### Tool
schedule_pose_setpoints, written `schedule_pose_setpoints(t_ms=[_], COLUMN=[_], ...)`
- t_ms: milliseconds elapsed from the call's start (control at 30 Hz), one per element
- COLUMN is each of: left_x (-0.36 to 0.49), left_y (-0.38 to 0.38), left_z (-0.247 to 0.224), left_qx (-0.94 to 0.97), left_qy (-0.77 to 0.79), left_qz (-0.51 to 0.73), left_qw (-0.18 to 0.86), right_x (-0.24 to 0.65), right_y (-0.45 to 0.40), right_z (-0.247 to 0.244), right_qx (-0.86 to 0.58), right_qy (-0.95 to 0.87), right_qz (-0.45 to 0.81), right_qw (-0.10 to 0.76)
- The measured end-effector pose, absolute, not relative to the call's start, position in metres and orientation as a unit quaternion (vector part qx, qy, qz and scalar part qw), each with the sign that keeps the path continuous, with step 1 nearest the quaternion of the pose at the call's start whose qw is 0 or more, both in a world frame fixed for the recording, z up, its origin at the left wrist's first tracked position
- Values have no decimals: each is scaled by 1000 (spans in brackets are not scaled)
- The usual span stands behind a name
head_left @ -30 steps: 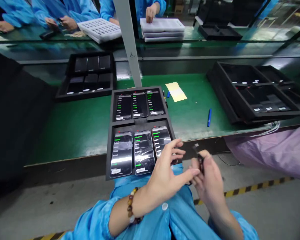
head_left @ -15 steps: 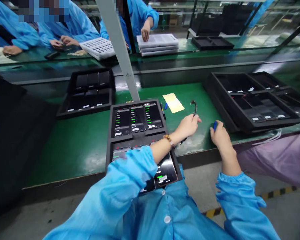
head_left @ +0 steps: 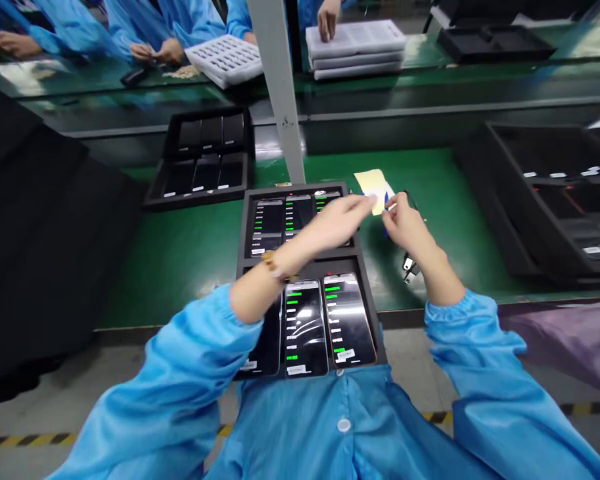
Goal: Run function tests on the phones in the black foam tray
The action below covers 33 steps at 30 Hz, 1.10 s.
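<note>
My left hand (head_left: 344,217) reaches over the black foam tray (head_left: 307,267), its blurred fingertips closed together over the yellow paper (head_left: 370,181); what is between them cannot be made out. Just right of it, my right hand (head_left: 405,223) pinches a thin blue object (head_left: 386,199). Phones with lit lists, among them one at the lower right (head_left: 349,320), lie in the tray's two rows. My left forearm covers part of the tray. Below my right hand are dark connectors (head_left: 410,268) with metal tips on the green table (head_left: 180,267).
Another phone tray (head_left: 200,193) lies at the back left, and stacked black trays (head_left: 520,220) stand at the right. A grey post (head_left: 280,100) rises behind my tray. Across the bench, people in blue sleeves work beside stacked white trays (head_left: 357,43). Black cloth (head_left: 30,233) hangs at the left.
My left hand has let go of the black cable and moved to the yellow paper. My right hand has come in from the right, bringing the blue object beside it. The view has shifted.
</note>
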State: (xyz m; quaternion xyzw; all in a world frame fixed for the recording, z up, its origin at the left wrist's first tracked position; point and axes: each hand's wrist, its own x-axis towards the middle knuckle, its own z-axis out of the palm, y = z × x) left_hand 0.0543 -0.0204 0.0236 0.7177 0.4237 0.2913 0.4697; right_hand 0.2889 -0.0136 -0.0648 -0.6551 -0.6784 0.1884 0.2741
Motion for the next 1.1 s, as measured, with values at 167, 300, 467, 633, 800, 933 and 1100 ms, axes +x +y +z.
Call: schedule_pose_setpoints(t_ms=[167,300,467,633,800,933,1100], left_x=[-102,-179,-183,-166,-172,-177,-180], left_y=[-84,-158,-217,-224,-228,-238,-246], left_z=[36,-17,-75,-84,-82,-80,-73], left_qx=[703,676,607,578,580,601,647], left_qy=[555,619,627,597,575,565,547], left_qz=[322,331,348,382,388,368,307], left_qw=[306,224,342,405,428,429,433], right_x=[268,265,235,216,201,182,186], right_y=[-40,-147,-248,-262,-261,-265,-263], right_z=[-69,-61,-67,-72,-50,-39,-40], right_qx=[-634,-579,-574,-625,-571,-454,-461], right_qy=[-689,-694,-668,-650,-749,-852,-842], right_qz=[164,211,295,284,224,199,210], right_qw=[310,374,371,328,249,167,186])
